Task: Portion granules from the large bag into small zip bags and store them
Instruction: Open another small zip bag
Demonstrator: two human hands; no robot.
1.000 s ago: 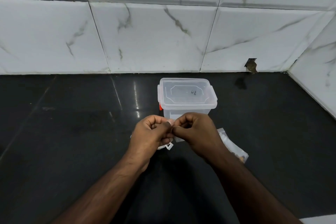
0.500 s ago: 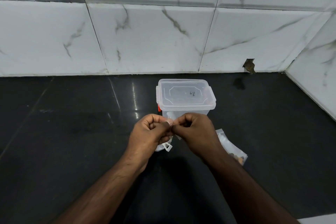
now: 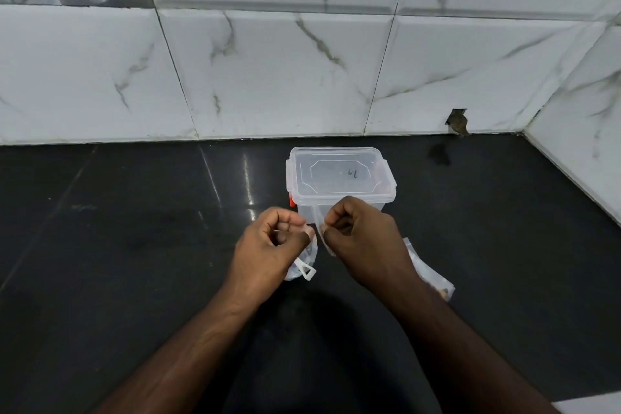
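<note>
both hands hover just in front of the lidded clear container point(image 3: 339, 178): left hand point(image 3: 268, 245) and right hand point(image 3: 363, 239) each pinch a small clear zip bag point(image 3: 319, 232); another bag point(image 3: 426, 270) lies right of the container.

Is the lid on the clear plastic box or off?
On. The lid sits flat over the rim of the clear plastic box on the black counter; whether its clips are locked cannot be told.

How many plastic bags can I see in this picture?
2. One small bag is pinched between the left hand and the right hand; another bag lies beside the right wrist. More may be hidden.
</note>
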